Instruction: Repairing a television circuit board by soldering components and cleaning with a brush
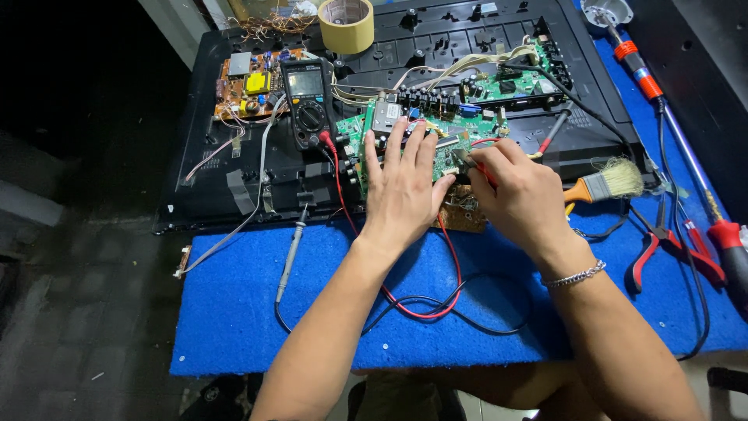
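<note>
Left hand (401, 183) lies flat, released, on the green circuit board (436, 140); right hand (518, 191) pinches a red probe (479, 168) (a slip could short neighbouring pins).

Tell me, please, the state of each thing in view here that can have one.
Left hand: flat, fingers spread on the green circuit board.
Right hand: closed on a red-handled tool.
Multimeter: leads plugged in.
Paintbrush: lying unused.
Tape roll: lying flat.
</note>
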